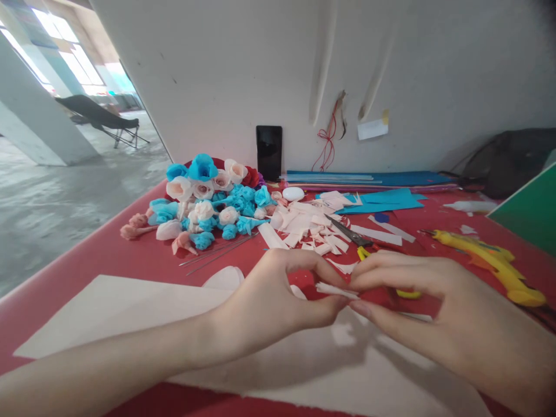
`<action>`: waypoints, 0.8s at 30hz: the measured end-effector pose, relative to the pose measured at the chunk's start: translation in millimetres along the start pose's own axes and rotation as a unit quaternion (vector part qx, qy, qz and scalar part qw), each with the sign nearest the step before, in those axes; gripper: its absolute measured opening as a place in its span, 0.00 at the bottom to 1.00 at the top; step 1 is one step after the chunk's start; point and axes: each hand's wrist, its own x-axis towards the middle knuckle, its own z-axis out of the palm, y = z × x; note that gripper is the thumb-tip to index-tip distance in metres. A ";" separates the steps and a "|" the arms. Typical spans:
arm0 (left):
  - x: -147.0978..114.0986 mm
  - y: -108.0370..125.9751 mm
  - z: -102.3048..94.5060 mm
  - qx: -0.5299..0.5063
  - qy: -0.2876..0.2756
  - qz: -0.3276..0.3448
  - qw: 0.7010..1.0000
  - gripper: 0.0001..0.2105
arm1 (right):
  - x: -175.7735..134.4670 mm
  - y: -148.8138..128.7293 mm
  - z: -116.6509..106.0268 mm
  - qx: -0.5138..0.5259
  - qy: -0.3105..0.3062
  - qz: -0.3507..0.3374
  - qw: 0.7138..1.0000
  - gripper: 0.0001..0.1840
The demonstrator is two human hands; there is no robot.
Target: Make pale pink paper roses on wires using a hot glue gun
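Observation:
My left hand (282, 292) and my right hand (434, 313) meet fingertip to fingertip above a large pale paper sheet (130, 307). Pinched between the thumbs and fingers of both is a small white paper piece (332, 289), its edge pointing left; the rest of it is hidden by the fingertips. Just beyond my right hand lie scissors (354, 233) with dark blades and yellow-lined handles, partly covered by the fingers. A rounded paper cutout (223, 278) rests on the sheet behind my left wrist.
Blue, white and pink paper flowers (208, 202) pile up at the back left, beside pale paper scraps (299, 223). A yellow glue gun (486, 260) lies at right. A phone (269, 152) leans on the white wall. Thin wires (217, 253), blue crepe paper (377, 201) and a green board (530, 208) are also there.

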 end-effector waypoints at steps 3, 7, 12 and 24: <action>-0.7 0.3 0.5 0.012 0.000 -0.006 1.000 0.04 | 0.1 0.8 0.1 0.006 -0.001 -0.001 1.000 0.08; -0.1 2.1 0.3 0.012 -0.004 -0.015 1.000 0.04 | 0.6 1.1 -0.3 0.002 -0.011 0.003 1.000 0.09; 1.7 4.1 -1.0 0.019 -0.020 -0.013 1.000 0.03 | 1.1 2.9 -1.6 0.008 -0.026 0.006 1.000 0.08; 4.6 -10.1 5.4 -0.002 -0.016 -0.042 0.999 0.07 | 5.2 14.9 1.8 0.023 -0.112 0.067 0.991 0.09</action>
